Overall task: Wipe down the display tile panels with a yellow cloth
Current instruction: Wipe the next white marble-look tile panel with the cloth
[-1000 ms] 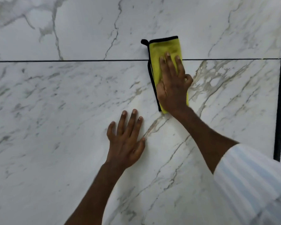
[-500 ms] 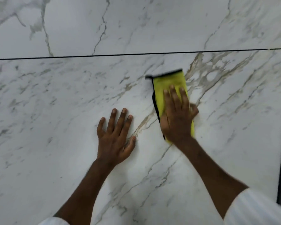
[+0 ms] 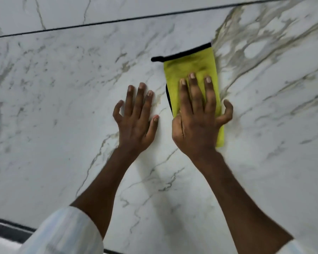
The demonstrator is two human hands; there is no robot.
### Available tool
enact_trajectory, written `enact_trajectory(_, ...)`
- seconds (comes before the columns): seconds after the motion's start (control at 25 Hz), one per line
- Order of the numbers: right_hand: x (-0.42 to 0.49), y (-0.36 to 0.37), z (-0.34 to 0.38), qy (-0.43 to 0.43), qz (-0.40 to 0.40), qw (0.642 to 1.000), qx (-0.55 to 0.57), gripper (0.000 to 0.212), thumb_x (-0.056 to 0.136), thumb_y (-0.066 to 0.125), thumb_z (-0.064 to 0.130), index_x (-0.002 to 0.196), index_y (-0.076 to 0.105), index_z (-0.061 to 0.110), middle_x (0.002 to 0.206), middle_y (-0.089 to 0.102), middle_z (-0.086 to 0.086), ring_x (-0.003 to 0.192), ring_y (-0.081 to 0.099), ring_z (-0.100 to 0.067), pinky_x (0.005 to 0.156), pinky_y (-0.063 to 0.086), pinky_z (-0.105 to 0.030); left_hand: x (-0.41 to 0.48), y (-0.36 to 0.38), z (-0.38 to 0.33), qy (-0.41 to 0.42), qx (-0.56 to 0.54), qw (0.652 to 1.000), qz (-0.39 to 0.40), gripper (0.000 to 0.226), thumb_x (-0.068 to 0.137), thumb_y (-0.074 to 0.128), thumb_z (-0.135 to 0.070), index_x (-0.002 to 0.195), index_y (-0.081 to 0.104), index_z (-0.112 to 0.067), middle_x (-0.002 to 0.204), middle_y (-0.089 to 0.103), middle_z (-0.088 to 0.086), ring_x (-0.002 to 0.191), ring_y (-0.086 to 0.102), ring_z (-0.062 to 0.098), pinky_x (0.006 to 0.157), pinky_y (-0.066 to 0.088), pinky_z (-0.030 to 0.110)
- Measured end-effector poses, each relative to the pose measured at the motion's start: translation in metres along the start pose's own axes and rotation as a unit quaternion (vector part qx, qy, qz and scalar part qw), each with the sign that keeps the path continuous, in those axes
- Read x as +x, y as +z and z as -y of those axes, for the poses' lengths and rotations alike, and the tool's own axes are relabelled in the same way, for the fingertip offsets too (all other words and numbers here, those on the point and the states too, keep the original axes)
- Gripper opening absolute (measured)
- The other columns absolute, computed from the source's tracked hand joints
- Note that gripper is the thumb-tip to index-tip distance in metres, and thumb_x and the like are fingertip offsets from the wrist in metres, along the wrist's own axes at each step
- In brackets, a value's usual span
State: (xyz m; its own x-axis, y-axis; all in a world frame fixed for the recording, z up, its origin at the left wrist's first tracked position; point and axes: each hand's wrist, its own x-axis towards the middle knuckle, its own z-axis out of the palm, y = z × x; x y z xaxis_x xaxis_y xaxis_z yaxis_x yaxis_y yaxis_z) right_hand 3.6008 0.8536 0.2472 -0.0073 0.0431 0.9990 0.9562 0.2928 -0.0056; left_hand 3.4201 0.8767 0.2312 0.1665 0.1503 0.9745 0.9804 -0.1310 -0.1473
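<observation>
On lower of two panels (image 3: 62,125), one cloth (image 3: 191,65)

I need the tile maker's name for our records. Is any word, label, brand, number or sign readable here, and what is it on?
None: no text can be read anywhere.
White grey-veined marble tile panel: only veining and a dark joint line.
Folded yellow cloth with black trim, pressed under the right hand: no tag or print shows.
Pale striped sleeve: no lettering.
</observation>
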Motion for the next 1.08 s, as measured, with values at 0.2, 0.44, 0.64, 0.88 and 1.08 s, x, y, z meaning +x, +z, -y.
enact_trajectory(0.2, -0.118, 0.001, 0.004, 0.054, 0.043, 0.998, -0.001, 0.064, 0.097, 0.034, 0.03, 0.16, 0.04, 0.026, 0.169, 0.03, 0.004, 0.155, 0.03, -0.025, 0.105, 0.029, -0.062, -0.087, -0.002, -0.023, 0.028, -0.068, 0.995, 0.071, 0.067, 0.106, 0.039, -0.037, 0.162, 0.025, -0.003, 0.171, 0.016, 0.021, 0.158, 0.014, 0.044, 0.123, 0.018, 0.065)
enact_trajectory(0.44, -0.314, -0.006, 0.028, 0.015, 0.22, 0.975, -0.019, 0.082, 0.077, 0.055, 0.035, 0.157, 0.034, 0.03, 0.173, 0.015, 0.009, 0.14, 0.04, -0.032, 0.1, 0.035, -0.059, -0.208, 0.022, -0.02, 0.048, -0.062, 0.991, 0.109, 0.065, 0.11, 0.021, -0.041, 0.167, 0.004, -0.014, 0.175, -0.005, 0.007, 0.161, -0.002, 0.035, 0.129, 0.0, 0.054)
enact_trajectory(0.64, -0.213, -0.008, 0.026, 0.031, 0.166, 0.986, -0.004, 0.08, 0.082, 0.048, 0.036, 0.16, 0.032, 0.03, 0.165, 0.031, 0.001, 0.145, 0.035, -0.033, 0.103, 0.03, -0.057, -0.209, 0.025, -0.022, 0.037, -0.087, 0.991, 0.092, 0.066, 0.108, 0.029, -0.038, 0.165, 0.009, -0.011, 0.175, -0.008, 0.004, 0.161, -0.006, 0.031, 0.128, -0.003, 0.053)
enact_trajectory(0.88, -0.29, 0.005, 0.0, 0.089, 0.093, 0.99, -0.048, 0.062, 0.098, 0.029, 0.024, 0.16, 0.031, 0.021, 0.168, 0.027, -0.006, 0.153, 0.025, -0.035, 0.101, 0.032, -0.059, -0.208, 0.036, -0.026, 0.021, -0.082, 0.996, 0.037, 0.065, 0.104, 0.037, -0.035, 0.161, 0.025, -0.005, 0.173, 0.005, 0.007, 0.16, -0.002, 0.029, 0.128, 0.002, 0.051)
enact_trajectory(1.08, -0.462, -0.015, 0.023, 0.051, 0.256, 0.965, -0.035, 0.066, 0.089, 0.047, 0.03, 0.153, 0.034, 0.02, 0.163, 0.024, -0.004, 0.142, 0.026, -0.037, 0.097, 0.041, -0.064, -0.29, 0.035, -0.042, 0.025, -0.138, 0.983, 0.119, 0.075, 0.106, 0.045, -0.037, 0.164, 0.01, -0.005, 0.173, -0.009, 0.017, 0.159, -0.013, 0.034, 0.127, -0.008, 0.055)
